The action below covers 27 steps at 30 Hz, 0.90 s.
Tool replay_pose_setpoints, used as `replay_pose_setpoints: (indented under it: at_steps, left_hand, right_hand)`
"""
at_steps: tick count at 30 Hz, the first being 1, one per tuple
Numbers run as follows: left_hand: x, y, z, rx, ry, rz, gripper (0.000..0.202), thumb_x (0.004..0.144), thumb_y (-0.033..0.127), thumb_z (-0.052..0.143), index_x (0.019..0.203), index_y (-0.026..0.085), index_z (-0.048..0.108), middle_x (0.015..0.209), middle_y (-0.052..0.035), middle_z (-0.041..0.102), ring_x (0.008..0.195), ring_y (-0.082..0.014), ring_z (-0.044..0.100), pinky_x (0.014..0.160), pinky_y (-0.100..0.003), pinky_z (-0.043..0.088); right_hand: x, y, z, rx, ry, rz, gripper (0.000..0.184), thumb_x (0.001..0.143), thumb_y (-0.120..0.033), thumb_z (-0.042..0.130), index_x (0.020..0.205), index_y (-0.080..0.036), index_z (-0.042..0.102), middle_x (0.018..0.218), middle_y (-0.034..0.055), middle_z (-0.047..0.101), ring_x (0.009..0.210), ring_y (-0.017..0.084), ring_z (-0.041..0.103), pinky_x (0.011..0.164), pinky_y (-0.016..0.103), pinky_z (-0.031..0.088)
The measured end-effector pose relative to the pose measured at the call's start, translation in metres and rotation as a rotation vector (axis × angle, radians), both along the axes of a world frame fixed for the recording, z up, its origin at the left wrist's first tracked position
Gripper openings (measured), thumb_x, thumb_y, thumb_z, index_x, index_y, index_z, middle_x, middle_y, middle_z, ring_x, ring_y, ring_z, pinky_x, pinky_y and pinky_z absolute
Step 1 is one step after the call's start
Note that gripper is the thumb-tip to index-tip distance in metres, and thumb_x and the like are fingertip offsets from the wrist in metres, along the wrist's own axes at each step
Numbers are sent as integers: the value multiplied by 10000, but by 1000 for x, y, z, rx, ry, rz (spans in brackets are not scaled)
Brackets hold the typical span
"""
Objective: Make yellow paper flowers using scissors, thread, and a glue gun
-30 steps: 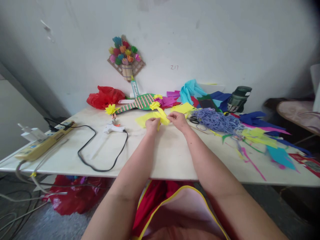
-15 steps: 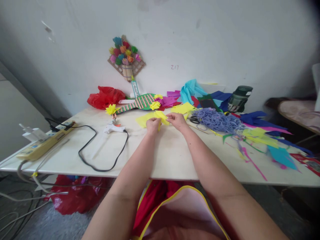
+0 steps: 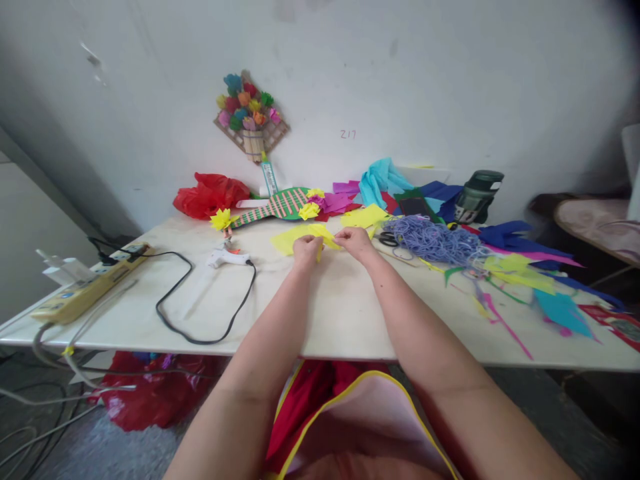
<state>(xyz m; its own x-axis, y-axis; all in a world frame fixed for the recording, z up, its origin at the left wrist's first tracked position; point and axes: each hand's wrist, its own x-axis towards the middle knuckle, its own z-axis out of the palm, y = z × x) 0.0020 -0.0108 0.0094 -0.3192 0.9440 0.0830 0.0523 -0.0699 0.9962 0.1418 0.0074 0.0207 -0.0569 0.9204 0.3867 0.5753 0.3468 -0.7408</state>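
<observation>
Between my hands is a piece of yellow crepe paper (image 3: pixel 323 233). My left hand (image 3: pixel 306 251) pinches its lower left part, fingers closed. My right hand (image 3: pixel 354 241) grips its right edge between thumb and fingertips. A flat yellow sheet (image 3: pixel 283 241) lies on the table under and left of my left hand. Just behind is a green guitar-shaped craft (image 3: pixel 287 203) with pink strips and yellow paper flowers (image 3: pixel 310 211). Black-handled scissors (image 3: pixel 388 238) lie right of my right hand, beside a tangle of purple string (image 3: pixel 435 240).
On the left, a white glue gun (image 3: pixel 227 258) trails a black cord (image 3: pixel 165 313) to a yellow power strip (image 3: pixel 95 287). A red plastic bag (image 3: pixel 210 195) and a glue bottle (image 3: pixel 269 177) are at the back. Colored paper scraps and a dark green bottle (image 3: pixel 479 197) occupy the right.
The yellow paper between my hands sits slightly lower and flatter. Both hands keep their hold and have barely moved; the whole view has shifted a little.
</observation>
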Motion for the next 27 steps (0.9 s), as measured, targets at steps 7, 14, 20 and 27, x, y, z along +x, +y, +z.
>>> replay_pose_setpoints:
  at_steps: [7, 14, 20, 27]
  left_hand:
    - [-1, 4, -3, 29, -6, -18, 151, 572, 276, 562, 507, 142, 583, 451, -29, 546, 441, -109, 466, 444, -217, 334]
    - [0, 6, -5, 54, -89, -49, 153, 589, 268, 557, 514, 136, 575, 471, -34, 551, 459, -121, 498, 469, -230, 365]
    - [-2, 7, -5, 54, -137, -79, 334, 602, 457, 625, 579, 125, 595, 472, -29, 534, 495, -138, 539, 482, -232, 379]
    - [0, 4, -2, 23, -147, -62, 312, 578, 431, 658, 569, 130, 579, 462, -13, 518, 468, -126, 525, 476, -232, 385]
  right_hand:
    - [-1, -3, 2, 14, -14, -27, 71, 621, -240, 642, 611, -171, 655, 595, -8, 630, 590, 126, 551, 593, 243, 428]
    - [-2, -4, 4, 37, -7, -25, 61, 610, -220, 636, 583, -165, 644, 565, -12, 617, 570, 120, 544, 561, 227, 409]
    - [-3, -3, 1, 81, -65, -36, 72, 635, -227, 623, 593, -174, 646, 594, -6, 637, 593, 125, 556, 570, 224, 412]
    - [-7, -11, 6, 192, -266, -57, 76, 677, -200, 596, 625, -188, 649, 709, 17, 671, 687, 146, 569, 658, 245, 408]
